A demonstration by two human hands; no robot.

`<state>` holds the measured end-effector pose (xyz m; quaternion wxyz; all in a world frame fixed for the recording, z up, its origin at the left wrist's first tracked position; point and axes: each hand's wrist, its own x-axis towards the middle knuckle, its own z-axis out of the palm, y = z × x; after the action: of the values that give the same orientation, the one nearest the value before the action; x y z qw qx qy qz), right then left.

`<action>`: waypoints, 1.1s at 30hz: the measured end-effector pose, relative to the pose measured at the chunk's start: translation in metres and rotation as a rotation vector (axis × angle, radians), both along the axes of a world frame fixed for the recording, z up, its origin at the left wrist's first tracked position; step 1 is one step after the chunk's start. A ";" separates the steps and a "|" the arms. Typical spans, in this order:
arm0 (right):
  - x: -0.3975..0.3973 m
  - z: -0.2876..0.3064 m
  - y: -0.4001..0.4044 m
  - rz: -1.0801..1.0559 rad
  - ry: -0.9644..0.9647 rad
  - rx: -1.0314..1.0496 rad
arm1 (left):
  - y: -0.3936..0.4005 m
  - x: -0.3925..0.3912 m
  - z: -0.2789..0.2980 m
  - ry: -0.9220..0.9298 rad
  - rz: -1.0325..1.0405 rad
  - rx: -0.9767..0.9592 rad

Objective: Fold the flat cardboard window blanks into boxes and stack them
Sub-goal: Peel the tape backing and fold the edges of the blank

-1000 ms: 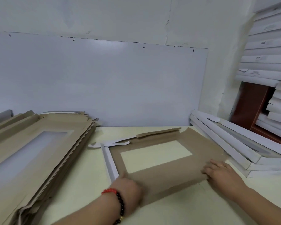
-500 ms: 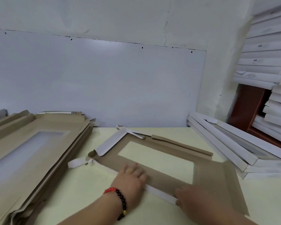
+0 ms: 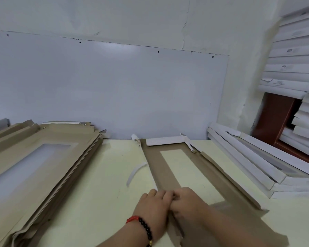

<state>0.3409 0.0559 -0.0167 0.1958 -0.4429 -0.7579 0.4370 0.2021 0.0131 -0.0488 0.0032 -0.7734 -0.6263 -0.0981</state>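
- A tall pile of flat brown cardboard window blanks point(image 3: 43, 157) is lying on the pale yellow worktop point(image 3: 100, 184), left of the single brown blank.
- The left hand point(image 3: 152, 205), wearing a red and black bead bracelet point(image 3: 141, 226), is pressing its curled fingers on the single brown cardboard window blank point(image 3: 159, 170) at its near left edge.
- The right hand point(image 3: 187, 202), touching the left, is gripping that blank's edge with bent fingers.
- Folded white window boxes point(image 3: 248, 166) are sitting stacked right of the blank.
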 end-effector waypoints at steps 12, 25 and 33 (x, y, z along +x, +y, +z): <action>0.119 -0.024 0.016 0.413 -0.850 0.343 | 0.020 -0.064 0.013 0.149 -0.045 -0.105; 0.109 -0.015 -0.002 0.394 -0.919 0.417 | -0.003 0.023 0.031 0.369 -0.077 -0.456; 0.091 0.004 -0.011 0.427 -1.017 0.386 | -0.031 0.026 0.032 0.242 -0.105 -0.438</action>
<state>0.4315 0.0444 -0.0130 -0.2080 -0.3908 -0.8951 0.0533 0.2278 -0.0183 -0.0169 -0.0945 -0.7932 -0.5866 0.1334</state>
